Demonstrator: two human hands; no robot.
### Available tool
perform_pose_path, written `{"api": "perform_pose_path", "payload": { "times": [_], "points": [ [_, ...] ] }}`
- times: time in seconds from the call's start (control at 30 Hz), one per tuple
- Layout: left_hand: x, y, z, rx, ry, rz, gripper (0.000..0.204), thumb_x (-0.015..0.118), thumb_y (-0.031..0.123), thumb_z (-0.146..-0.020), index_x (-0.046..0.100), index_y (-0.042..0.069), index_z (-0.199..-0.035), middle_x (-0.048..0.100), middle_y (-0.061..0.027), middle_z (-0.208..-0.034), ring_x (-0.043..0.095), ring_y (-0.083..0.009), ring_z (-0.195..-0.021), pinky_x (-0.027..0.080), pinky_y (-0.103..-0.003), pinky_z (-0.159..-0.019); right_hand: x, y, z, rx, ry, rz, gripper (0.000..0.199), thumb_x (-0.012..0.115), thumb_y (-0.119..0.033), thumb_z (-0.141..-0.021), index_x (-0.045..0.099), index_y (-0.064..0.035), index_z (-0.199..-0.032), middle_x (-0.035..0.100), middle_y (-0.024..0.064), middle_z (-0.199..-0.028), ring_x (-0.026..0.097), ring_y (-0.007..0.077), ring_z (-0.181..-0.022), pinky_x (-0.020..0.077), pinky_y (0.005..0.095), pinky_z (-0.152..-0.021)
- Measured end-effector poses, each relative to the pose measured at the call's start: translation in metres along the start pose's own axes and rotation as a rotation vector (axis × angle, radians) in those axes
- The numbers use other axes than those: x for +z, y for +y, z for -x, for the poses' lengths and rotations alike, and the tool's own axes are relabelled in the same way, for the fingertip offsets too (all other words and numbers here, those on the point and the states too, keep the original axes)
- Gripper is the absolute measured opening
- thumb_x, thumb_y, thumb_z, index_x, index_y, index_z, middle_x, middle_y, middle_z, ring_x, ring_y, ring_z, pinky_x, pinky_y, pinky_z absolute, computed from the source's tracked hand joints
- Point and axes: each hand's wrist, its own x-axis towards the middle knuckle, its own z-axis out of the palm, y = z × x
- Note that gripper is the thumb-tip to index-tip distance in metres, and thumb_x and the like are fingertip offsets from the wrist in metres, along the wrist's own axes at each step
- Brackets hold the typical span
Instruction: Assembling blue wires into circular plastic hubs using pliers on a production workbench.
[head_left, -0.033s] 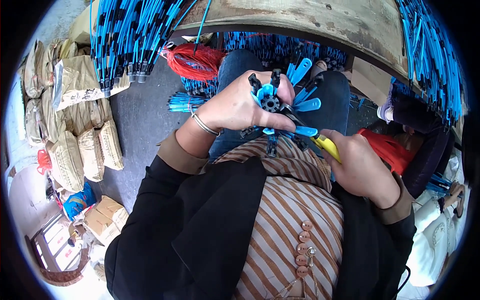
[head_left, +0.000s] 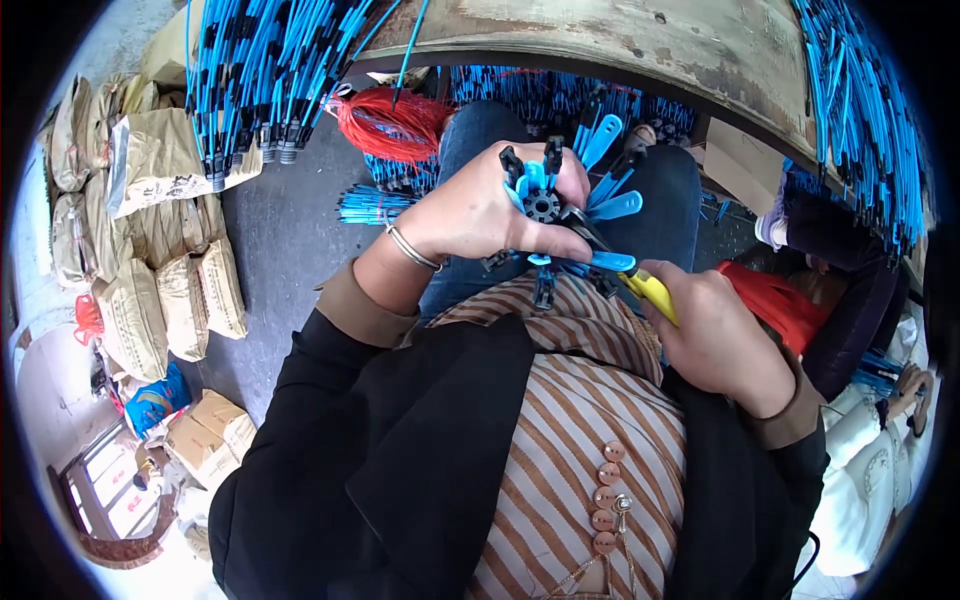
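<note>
Above my lap, my left hand [head_left: 505, 210] is wrapped round a black and blue hub assembly [head_left: 541, 207]. Its round dark centre faces up, with several flat blue paddles [head_left: 615, 206] and black clips standing out around it. My right hand [head_left: 715, 325] is closed round a yellow-handled tool [head_left: 655, 297]. The tool's dark metal end reaches the hub beside my left thumb; its tip is partly hidden, and I cannot tell its exact kind. A blue paddle lies between my left thumb and the handle.
A worn wooden table edge [head_left: 600, 40] runs ahead, with bundles of blue and black rods [head_left: 265, 80] hanging at left and right. Below it lies a red strand bundle [head_left: 395, 125]. Tan sacks [head_left: 130, 310] are stacked left. Another person's dark-clothed leg [head_left: 850, 290] is at the right.
</note>
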Motion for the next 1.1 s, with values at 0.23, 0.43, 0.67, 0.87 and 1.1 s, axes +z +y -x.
{"api": "perform_pose_path", "payload": {
  "times": [0.23,0.43,0.67,0.87,1.1],
  "points": [
    [-0.013,0.021,-0.013,-0.036,0.245,-0.019,0.021,0.078,0.011,-0.064,0.062,0.002,-0.075,0.061,-0.0025,-0.07,0.049,-0.0128,-0.059,0.043,-0.026,-0.059,-0.015,-0.007,0.002,-0.118,0.311,0.053,0.037,0.061,-0.004,-0.077,0.054,0.0048,-0.112,0.063,0.0178,-0.073,0.056,0.0273,-0.056,0.0448,0.0335,-0.055],
    [-0.056,0.132,-0.005,-0.145,0.573,-0.202,0.024,0.075,0.017,-0.064,0.064,0.0,-0.077,0.058,-0.0014,-0.064,0.046,-0.0105,-0.055,0.042,-0.024,-0.054,-0.051,0.012,0.005,-0.23,0.8,-0.337,0.043,0.069,-0.011,-0.073,0.056,0.0042,-0.112,0.065,0.0137,-0.083,0.059,0.0254,-0.066,0.0475,0.0292,-0.063],
    [-0.193,0.206,-0.054,-0.274,0.559,-1.083,0.048,0.072,0.039,-0.071,0.064,-0.007,-0.079,0.062,-0.0113,-0.068,0.057,-0.02,-0.059,0.049,-0.034,-0.056,-0.089,0.02,-0.017,-0.182,0.816,-0.11,0.046,0.069,-0.01,-0.075,0.054,0.0031,-0.117,0.064,0.0131,-0.091,0.057,0.0192,-0.075,0.046,0.0267,-0.068],
    [-0.223,0.106,-0.118,-0.48,0.89,-1.618,0.049,0.068,0.047,-0.074,0.06,0.0,-0.086,0.064,-0.0156,-0.081,0.064,-0.0322,-0.071,0.052,-0.042,-0.063,-0.101,0.03,-0.059,-0.121,1.004,0.248,0.049,0.072,-0.014,-0.071,0.056,-0.001,-0.115,0.064,0.015,-0.1,0.063,0.0274,-0.077,0.0488,0.0317,-0.069],
    [-0.221,0.084,-0.133,0.188,0.879,-1.76,0.025,0.063,0.03,-0.079,0.054,0.007,-0.087,0.053,-0.0112,-0.083,0.056,-0.0296,-0.075,0.048,-0.04,-0.062,-0.111,0.062,-0.105,-0.007,1.026,0.643,0.052,0.07,-0.039,-0.072,0.055,-0.0092,-0.112,0.06,0.0106,-0.082,0.059,0.0284,-0.067,0.0474,0.0366,-0.057]
  ]
}}
